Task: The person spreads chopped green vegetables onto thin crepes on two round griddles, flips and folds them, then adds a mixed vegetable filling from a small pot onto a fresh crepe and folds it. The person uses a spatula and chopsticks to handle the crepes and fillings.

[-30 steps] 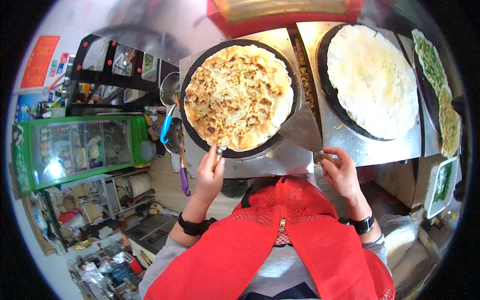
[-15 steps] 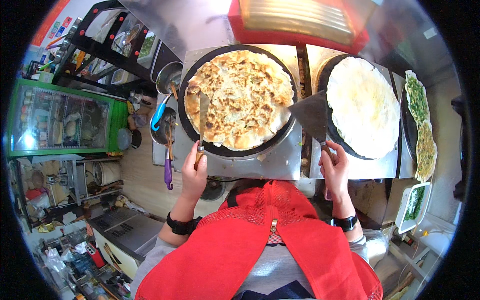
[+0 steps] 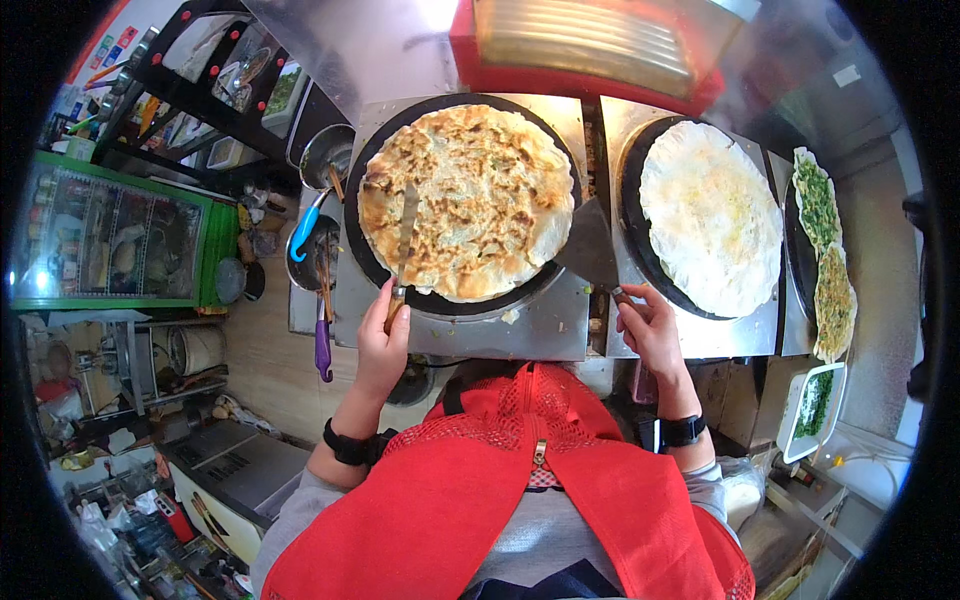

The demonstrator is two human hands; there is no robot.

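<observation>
On the left round griddle [image 3: 352, 222] lies a large browned flatbread [image 3: 470, 195]. My left hand [image 3: 383, 335] is closed on the wooden handle of a long narrow spatula [image 3: 408, 235], whose blade reaches over the bread's left side; whether it touches the bread I cannot tell. My right hand [image 3: 652, 328] grips the handle of a wide metal scraper [image 3: 592, 250]. Its broad blade is by the lower right edge of the left griddle, in the gap between the two griddles. A paler flatbread [image 3: 712, 220] covers most of the right griddle [image 3: 629, 190].
At far right, flatbreads with green filling [image 3: 818, 205] rest by a third griddle. A white tub [image 3: 836, 410] of chopped greens stands below. Left of the griddles are pans [image 3: 326, 158] with blue and purple handles. A red-framed heater [image 3: 590, 50] sits behind.
The wide scraper has moved left and slightly toward me, turning so its blade is nearer the left griddle. My left hand keeps the narrow spatula over the browned bread. The whole view has shifted slightly.
</observation>
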